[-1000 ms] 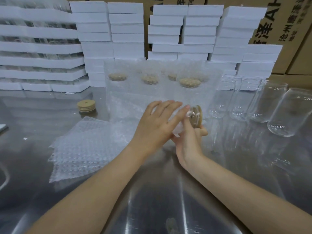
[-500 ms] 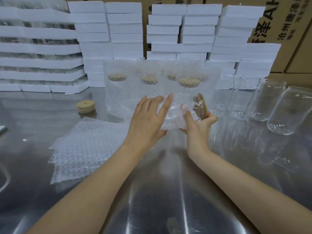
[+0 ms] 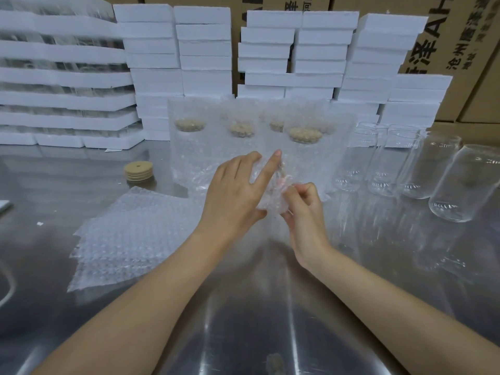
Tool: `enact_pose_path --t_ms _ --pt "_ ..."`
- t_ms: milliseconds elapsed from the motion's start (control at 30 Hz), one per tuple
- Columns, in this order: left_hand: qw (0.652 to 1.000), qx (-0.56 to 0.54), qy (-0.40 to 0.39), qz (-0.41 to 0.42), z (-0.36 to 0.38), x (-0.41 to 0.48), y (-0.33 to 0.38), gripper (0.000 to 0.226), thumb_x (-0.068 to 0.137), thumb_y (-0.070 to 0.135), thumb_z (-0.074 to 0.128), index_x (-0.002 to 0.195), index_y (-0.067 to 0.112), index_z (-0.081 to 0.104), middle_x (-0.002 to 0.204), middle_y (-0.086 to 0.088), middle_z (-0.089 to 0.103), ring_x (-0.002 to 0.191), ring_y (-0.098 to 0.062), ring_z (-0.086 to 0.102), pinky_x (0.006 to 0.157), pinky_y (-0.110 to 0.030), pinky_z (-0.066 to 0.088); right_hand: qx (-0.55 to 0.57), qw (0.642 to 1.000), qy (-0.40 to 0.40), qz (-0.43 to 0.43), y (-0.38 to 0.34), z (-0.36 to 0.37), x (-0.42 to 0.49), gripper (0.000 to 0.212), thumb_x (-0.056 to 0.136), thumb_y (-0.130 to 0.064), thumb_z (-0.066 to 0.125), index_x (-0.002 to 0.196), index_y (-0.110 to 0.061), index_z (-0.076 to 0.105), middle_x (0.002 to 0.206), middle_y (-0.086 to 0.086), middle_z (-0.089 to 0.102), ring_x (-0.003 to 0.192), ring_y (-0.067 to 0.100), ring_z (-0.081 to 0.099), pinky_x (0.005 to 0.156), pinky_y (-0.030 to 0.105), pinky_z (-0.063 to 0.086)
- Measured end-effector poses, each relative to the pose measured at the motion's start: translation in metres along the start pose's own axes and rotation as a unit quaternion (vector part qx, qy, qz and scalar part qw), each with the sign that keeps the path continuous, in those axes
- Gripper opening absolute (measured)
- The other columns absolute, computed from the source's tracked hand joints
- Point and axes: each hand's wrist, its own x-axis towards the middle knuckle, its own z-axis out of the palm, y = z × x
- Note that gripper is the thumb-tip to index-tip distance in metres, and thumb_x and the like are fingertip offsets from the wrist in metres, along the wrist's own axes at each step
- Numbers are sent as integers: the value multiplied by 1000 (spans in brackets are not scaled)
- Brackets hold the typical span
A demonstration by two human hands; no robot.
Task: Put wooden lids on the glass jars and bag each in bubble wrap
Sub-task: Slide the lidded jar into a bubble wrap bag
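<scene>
The left hand [image 3: 232,196] grips a bubble bag [image 3: 270,204] above the steel table [image 3: 243,320], mid-scene. Its index finger lies straight along the bag, and the other fingers and the thumb wrap around it. The right hand [image 3: 305,212], fingers curled, pinches the bag's right edge. The jar [image 3: 272,182] inside is blurred by the wrap, and a lid edge [image 3: 282,169] shows at the far end.

Wrapped jars [image 3: 305,147] stand upright just beyond the hands. Bare jars [image 3: 427,166] stand to the right. A flat bag pile [image 3: 130,234] lies left of the hands, with a lid stack [image 3: 138,171] beyond it. Foam boxes [image 3: 205,50] and cartons [image 3: 460,36] line the far side.
</scene>
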Motion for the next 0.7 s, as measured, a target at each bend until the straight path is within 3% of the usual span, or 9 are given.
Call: enact_pose_path --t_ms 167,233,333,433,500,600,700 --pt "1000 -3 0 -8 -1 0 -5 100 52 29 89 141 12 47 120 -19 60 102 -35 60 81 -40 48 -35 999 -30 -19 -5 0 2 20 75 -34 66 76 -22 50 74 -11 57 78 8 54 83 33 44" --pt "999 -24 -5 -24 -4 2 -8 108 48 29 91 143 11 42 122 -19 58 104 -37 59 82 -42 48 -64 995 -41 -63 -12 0 6 18 76 -42 64 72 -29 53 71 -18 56 72 2 51 78 23 41" --pt "998 -48 1 -51 -7 4 -12 115 52 31 90 147 12 28 126 -19 56 110 -36 56 85 -43 48 -125 975 -47 -175 -18 0 5 17 80 -51 62 86 -35 63 93 -17 62 84 2 58 77 14 42" --pt "995 -69 26 -61 -7 5 -14 116 59 39 87 147 17 14 129 -18 53 114 -35 53 88 -42 46 -191 940 -65 -276 -18 -1 3 21 79 -30 77 95 -29 63 107 -5 57 84 13 57 77 19 45" --pt "992 -93 40 -81 -7 6 -17 124 55 36 90 148 18 11 130 -16 52 116 -31 50 89 -40 45 -220 913 -28 -342 -24 -6 6 20 78 -14 81 85 -24 64 96 0 58 78 16 55 73 23 44" --pt "982 -122 64 -126 -6 7 -20 125 55 39 89 149 21 9 129 -11 52 115 -23 45 89 -37 42 -174 890 65 -416 -40 -10 12 26 79 -9 78 78 -27 59 90 2 52 72 9 48 68 22 40" --pt "936 -267 102 -205 -8 5 -19 114 63 51 80 149 31 8 142 12 41 128 -1 37 101 -20 34 -85 926 92 -355 -47 -9 12 22 86 -12 70 85 -28 54 99 14 51 71 6 49 71 18 41"
